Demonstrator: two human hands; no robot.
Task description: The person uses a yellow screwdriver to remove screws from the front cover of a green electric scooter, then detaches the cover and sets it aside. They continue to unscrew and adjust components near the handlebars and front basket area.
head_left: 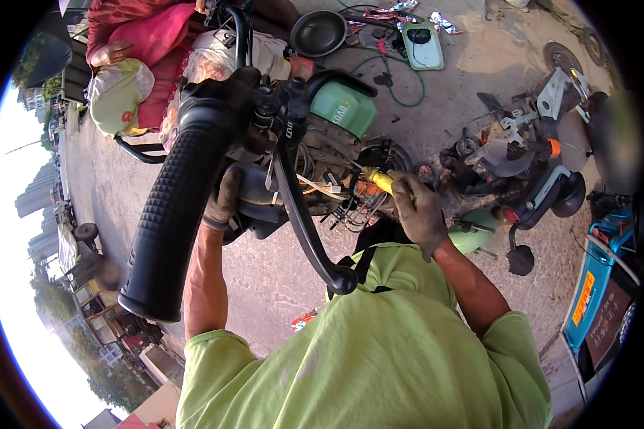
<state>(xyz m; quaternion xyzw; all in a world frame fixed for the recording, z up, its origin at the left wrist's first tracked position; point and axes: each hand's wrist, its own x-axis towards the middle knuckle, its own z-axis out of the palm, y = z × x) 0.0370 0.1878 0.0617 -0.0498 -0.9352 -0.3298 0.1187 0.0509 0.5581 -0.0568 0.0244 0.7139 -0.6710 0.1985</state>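
Note:
In my gloved right hand (420,216) is a screwdriver (381,180) with a yellow handle, its shaft pointing left into the exposed wiring and frame parts (329,179) of a partly stripped motor scooter. My left hand (224,198), also in a dark glove, rests beside a dark scooter part (254,186). Its fingers are mostly hidden behind the large black handlebar grip (186,193) that crosses the front of the view. From that grip a black brake lever (300,207) reaches down toward my chest. A green plastic container (343,109) sits just beyond the wiring.
At the far left is another person in red clothes (143,43), a hand beside a pale green cloth item (125,96). A black pan (318,33), a green hose (415,100) and a pale tray (423,46) lie far off. Dismantled scooter parts (508,143) and a blue vehicle (597,279) stand right.

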